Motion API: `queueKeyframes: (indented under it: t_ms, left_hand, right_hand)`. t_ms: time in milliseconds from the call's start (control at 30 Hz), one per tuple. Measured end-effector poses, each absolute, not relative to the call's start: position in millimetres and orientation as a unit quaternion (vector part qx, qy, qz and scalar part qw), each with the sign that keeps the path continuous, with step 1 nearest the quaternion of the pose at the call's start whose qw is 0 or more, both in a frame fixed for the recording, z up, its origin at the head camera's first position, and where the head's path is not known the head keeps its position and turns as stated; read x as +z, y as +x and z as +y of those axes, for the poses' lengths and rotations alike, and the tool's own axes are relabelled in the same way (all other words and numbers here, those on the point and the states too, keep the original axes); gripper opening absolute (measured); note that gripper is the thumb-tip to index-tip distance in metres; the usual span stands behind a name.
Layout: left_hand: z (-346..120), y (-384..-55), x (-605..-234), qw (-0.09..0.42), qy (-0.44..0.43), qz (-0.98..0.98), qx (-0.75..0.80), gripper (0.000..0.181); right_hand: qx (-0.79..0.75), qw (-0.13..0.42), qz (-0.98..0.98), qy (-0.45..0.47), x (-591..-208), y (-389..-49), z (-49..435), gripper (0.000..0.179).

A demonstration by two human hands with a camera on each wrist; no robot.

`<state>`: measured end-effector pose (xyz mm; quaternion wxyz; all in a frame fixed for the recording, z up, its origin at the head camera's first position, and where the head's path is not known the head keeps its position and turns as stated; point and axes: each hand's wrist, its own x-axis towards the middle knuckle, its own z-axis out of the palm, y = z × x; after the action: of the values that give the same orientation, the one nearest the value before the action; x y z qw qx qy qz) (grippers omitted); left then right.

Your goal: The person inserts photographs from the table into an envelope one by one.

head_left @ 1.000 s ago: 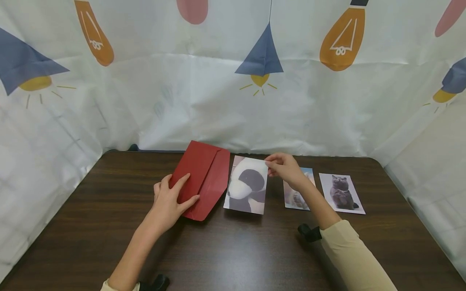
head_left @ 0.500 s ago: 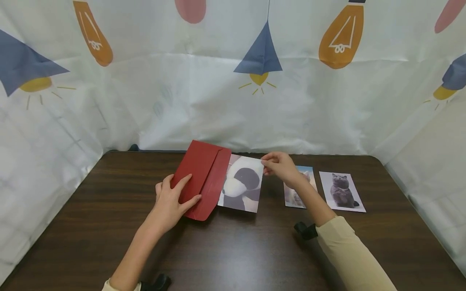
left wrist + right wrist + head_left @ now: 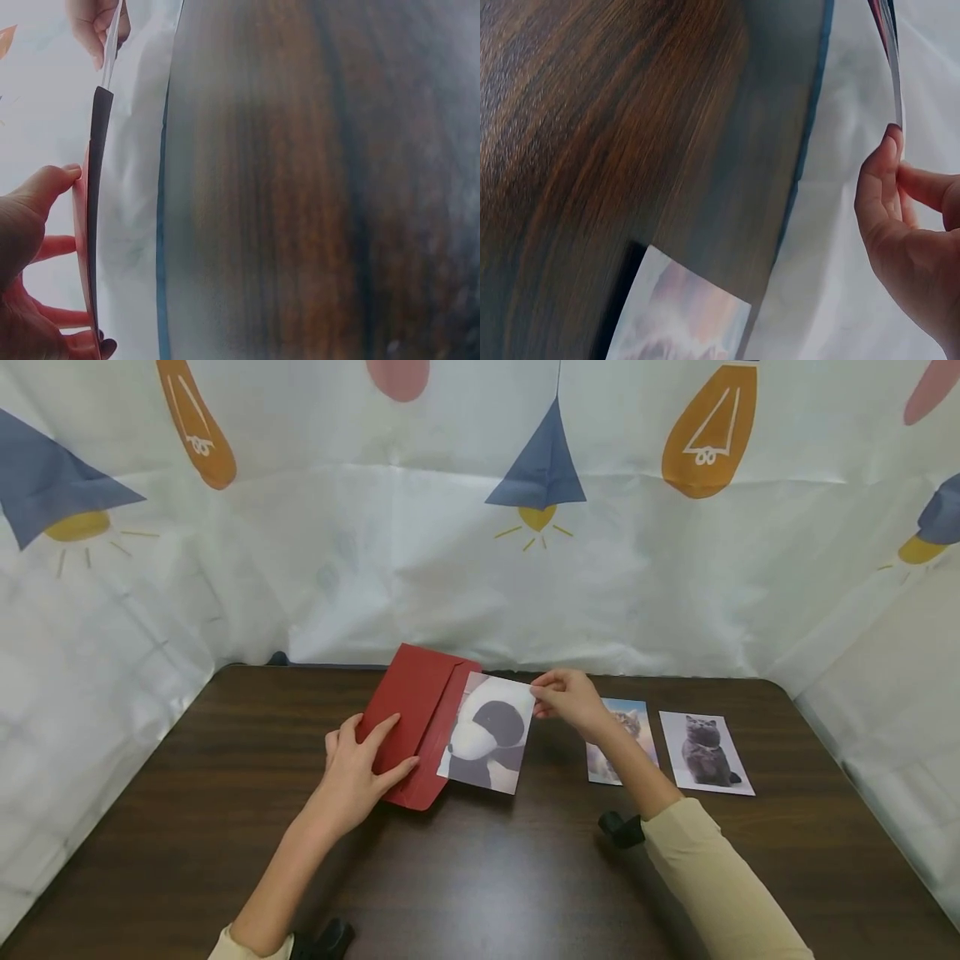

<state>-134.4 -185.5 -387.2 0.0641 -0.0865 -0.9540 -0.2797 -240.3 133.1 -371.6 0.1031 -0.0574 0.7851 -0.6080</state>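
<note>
My left hand (image 3: 356, 781) holds a red envelope (image 3: 408, 693) by its left side, thumb and fingers spread over its front. The envelope is tilted, its flap side facing right. In the left wrist view the envelope (image 3: 84, 202) appears edge-on, raised off the table, with the thumb on one face. My right hand (image 3: 570, 700) pinches a photo card (image 3: 487, 735) of a black-and-white plush toy by its upper right edge. The card's left part overlaps the envelope's flap side; whether any of it is inside I cannot tell. The right wrist view shows the card (image 3: 897, 94) edge-on between thumb and fingers.
A kitten photo card (image 3: 606, 767) lies on the dark wooden table (image 3: 480, 877), partly behind the right forearm. To its right lies a grey cat photo card (image 3: 707, 752). A white curtain (image 3: 450, 568) with printed lamps stands behind the table.
My right hand has moved left, bringing the plush-toy card from beside the envelope to over its flap side. The left hand and envelope have barely moved. The other cards lie still.
</note>
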Motion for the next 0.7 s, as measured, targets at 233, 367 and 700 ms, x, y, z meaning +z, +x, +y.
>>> queueKeyframes:
  t_ms: [233,367,700]
  left_hand:
    - [-184,-135,-387,0.062,-0.085,-0.955,-0.278,0.069]
    - [-183,-136,-387,0.064,-0.084,-0.955,-0.277,0.069]
    - [-183,-136,-387,0.060,-0.083,-0.955,-0.277,0.067]
  right_hand:
    - [-0.619,0.106,0.775,-0.060,-374,-241,126,0.027]
    - [-0.625,0.112,0.770,-0.058,-374,-241,123,0.027]
    - [-0.637,0.122,0.759,-0.052,-373,-241,117,0.025]
